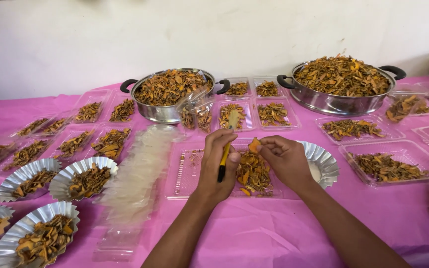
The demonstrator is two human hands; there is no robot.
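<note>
My left hand grips a small brush with a yellow-and-black handle, held upright over a clear plastic tray. My right hand pinches an orange dried slice at the top of a heap of dried orange-brown slices lying in that tray. The two hands sit close together, thumbs almost touching. A silver foil dish lies just behind my right hand, partly hidden by it.
Two steel pots heaped with dried slices stand at the back. Several filled clear trays and foil dishes cover the pink tablecloth. A row of clear plastic bags lies left of my hands.
</note>
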